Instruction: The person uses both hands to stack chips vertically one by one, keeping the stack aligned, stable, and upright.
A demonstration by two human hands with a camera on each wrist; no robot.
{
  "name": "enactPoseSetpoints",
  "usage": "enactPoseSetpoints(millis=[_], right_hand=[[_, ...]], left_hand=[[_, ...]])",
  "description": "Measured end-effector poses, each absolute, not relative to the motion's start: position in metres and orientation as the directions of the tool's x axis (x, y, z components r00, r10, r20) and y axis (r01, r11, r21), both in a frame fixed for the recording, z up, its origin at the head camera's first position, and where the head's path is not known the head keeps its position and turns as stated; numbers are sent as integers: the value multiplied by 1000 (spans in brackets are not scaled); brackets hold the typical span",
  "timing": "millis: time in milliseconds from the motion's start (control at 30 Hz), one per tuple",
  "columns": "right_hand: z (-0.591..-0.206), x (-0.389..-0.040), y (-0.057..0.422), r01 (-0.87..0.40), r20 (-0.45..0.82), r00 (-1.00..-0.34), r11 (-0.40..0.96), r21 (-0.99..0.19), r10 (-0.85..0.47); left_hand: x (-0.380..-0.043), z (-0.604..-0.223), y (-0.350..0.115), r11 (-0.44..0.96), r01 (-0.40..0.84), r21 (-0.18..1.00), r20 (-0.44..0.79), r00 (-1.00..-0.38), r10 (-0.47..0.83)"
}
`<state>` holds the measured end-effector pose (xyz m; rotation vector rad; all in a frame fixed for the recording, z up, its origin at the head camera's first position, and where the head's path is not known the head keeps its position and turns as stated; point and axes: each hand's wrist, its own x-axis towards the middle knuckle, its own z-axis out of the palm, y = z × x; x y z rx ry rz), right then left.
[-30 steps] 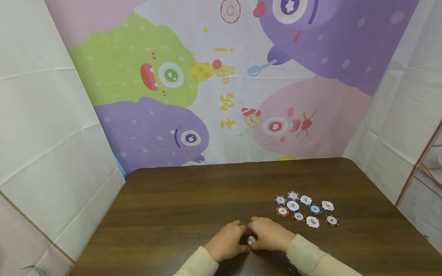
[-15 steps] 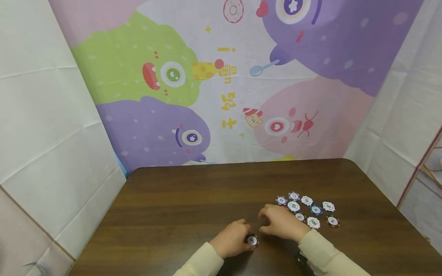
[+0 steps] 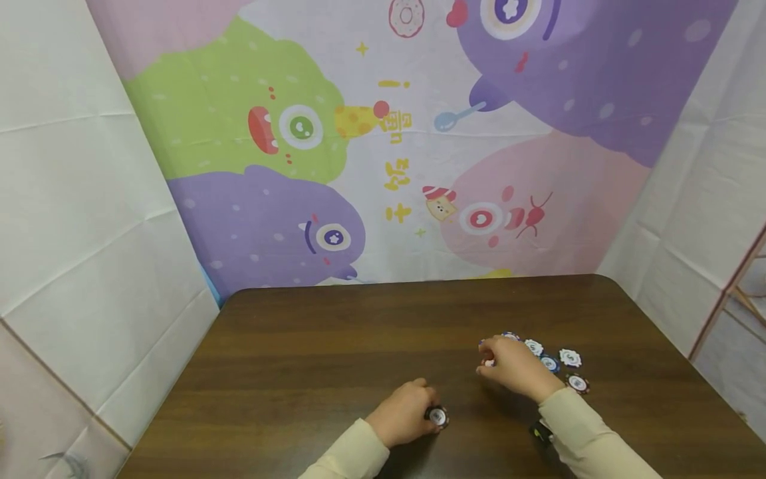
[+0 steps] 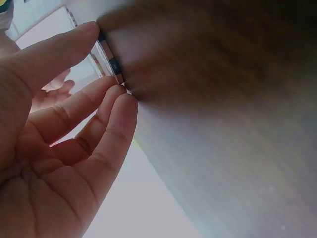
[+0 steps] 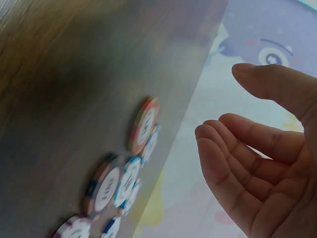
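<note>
Step in hand: by the look of it, poker chips are being gathered one by one into a small stack (image 3: 437, 417); the right hand (image 3: 516, 367) is out over the loose chips (image 3: 570, 358) for another.
Left hand: the left hand (image 3: 402, 419) rests on the table (image 3: 311, 359) with its fingers (image 4: 106, 99) curled round the stack, thumb on one side and fingertips on the other, steadying it. The left wrist view shows the chip edges pinched between them.
Right hand: hovers above the near-left part of the scattered chips, fingers (image 5: 233, 148) loosely bent and apart, holding nothing that I can see.
Where the chips lie: the loose ones are spread flat on the right half of the table, well apart from the stack; a red-rimmed chip (image 5: 144, 124) lies closest below the right fingertips, not yet touched.
Next move, as I judge it: the fingers need to drop onto one chip, slide or pinch it up by the rim, and carry it back to the stack without nudging its neighbours.
Backdrop: a cartoon monster cloth (image 3: 383, 133) hangs behind the table.
</note>
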<state>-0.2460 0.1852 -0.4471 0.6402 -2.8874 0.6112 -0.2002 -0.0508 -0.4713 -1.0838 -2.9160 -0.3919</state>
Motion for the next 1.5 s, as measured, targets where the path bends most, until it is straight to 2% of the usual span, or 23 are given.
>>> enactPoseSetpoints(millis=[333,767,967,1200,1500], right_hand=[[-458,-257,201,-334,128,-943,882,-332,-308],[-462,-262,203,-324,41,-944,901,-288,-327],[-461,-263,201,-323,33,-945,913,-249,-326],[-461,-263,198,-326,32,-943,904,-277,-331],[-463,-268,197,-350,54,-936,903,-250,-348]], left_hand=[[-200,-472,-54,733,624,271,67,-772,633],[-200,-472,-57,749,610,257,73,-785,615],[-201,-473,-58,754,606,253,62,-788,612],[-201,-473,-58,752,611,247,74,-786,614],[-201,-473,-59,754,604,258,72,-790,609]])
